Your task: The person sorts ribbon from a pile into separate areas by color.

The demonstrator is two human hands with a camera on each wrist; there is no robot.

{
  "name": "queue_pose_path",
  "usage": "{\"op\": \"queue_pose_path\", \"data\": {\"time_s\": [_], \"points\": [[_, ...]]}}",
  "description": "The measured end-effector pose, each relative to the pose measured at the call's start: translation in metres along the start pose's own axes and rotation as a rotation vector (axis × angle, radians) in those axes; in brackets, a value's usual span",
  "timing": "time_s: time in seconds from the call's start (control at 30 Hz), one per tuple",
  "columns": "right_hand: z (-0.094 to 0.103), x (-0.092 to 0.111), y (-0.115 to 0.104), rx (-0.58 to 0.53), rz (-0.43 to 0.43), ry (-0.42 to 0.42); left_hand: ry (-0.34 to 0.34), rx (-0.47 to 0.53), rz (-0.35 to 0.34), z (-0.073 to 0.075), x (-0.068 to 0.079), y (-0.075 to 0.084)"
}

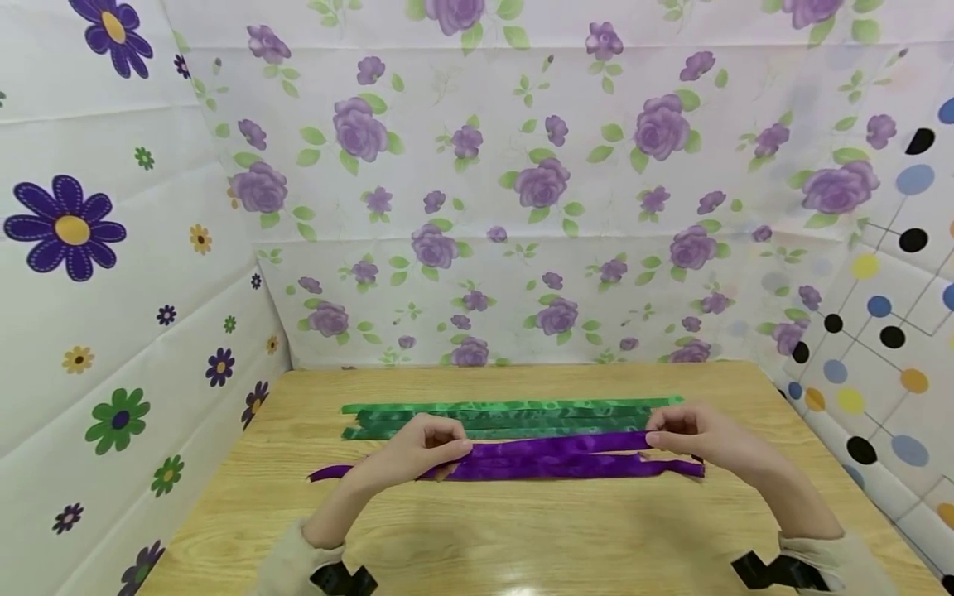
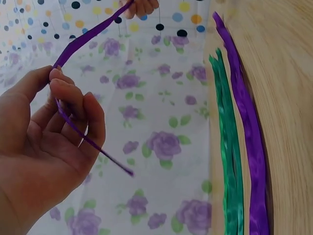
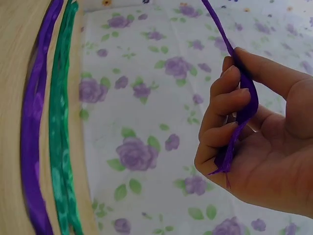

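A purple ribbon (image 1: 559,445) stretches between both hands, raised off the table. My left hand (image 1: 417,451) pinches it between thumb and fingers near its left end, and a short tail of the ribbon (image 2: 93,143) hangs past the fingers in the left wrist view. My right hand (image 1: 704,434) pinches the other end; in the right wrist view the frayed end (image 3: 226,159) lies along the curled fingers. More purple ribbon (image 1: 551,472) lies on the table just below the held one. How many purple strips lie there cannot be told.
Several green ribbons (image 1: 514,420) lie side by side on the wooden table (image 1: 522,530), behind the purple ones. Flowered cloth (image 1: 492,273) hangs at the back, with a daisy-patterned cloth (image 1: 149,348) on the left and a dotted one (image 1: 879,372) on the right.
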State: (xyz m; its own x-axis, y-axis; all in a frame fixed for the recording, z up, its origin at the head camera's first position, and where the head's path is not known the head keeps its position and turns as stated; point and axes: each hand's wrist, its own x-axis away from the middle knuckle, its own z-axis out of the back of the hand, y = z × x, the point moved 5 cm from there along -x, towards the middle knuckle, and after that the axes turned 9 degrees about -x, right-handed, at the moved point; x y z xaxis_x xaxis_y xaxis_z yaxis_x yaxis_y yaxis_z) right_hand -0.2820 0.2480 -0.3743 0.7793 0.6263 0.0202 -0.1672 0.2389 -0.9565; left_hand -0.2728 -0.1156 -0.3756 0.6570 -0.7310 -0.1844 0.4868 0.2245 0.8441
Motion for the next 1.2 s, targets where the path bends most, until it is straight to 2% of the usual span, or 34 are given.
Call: {"op": "queue_pose_path", "data": {"time_s": [0.17,0.43,0.57,0.8,0.93,1.0,1.07,1.2], "points": [[0.005,0.003,0.021,0.025,-0.063,0.044,-0.029,-0.054,0.042,0.009,0.008,-0.017],[0.011,0.001,0.066,0.057,-0.19,0.139,-0.074,-0.174,0.21,0.025,0.03,-0.06],[0.008,-0.003,0.086,0.076,-0.257,0.175,-0.104,-0.198,0.261,0.028,0.043,-0.078],[-0.003,-0.012,0.112,0.077,-0.264,0.175,-0.124,-0.22,0.317,0.031,0.06,-0.1],[-0.01,-0.018,0.117,0.123,-0.254,0.205,-0.113,-0.241,0.339,0.034,0.065,-0.11],[-0.014,-0.02,0.12,0.169,-0.258,0.232,-0.093,-0.285,0.345,0.036,0.067,-0.114],[-0.017,-0.022,0.122,0.23,-0.264,0.272,-0.061,-0.339,0.353,0.037,0.068,-0.117],[-0.021,-0.027,0.124,0.364,-0.283,0.383,0.034,-0.469,0.416,0.038,0.07,-0.122]]}}
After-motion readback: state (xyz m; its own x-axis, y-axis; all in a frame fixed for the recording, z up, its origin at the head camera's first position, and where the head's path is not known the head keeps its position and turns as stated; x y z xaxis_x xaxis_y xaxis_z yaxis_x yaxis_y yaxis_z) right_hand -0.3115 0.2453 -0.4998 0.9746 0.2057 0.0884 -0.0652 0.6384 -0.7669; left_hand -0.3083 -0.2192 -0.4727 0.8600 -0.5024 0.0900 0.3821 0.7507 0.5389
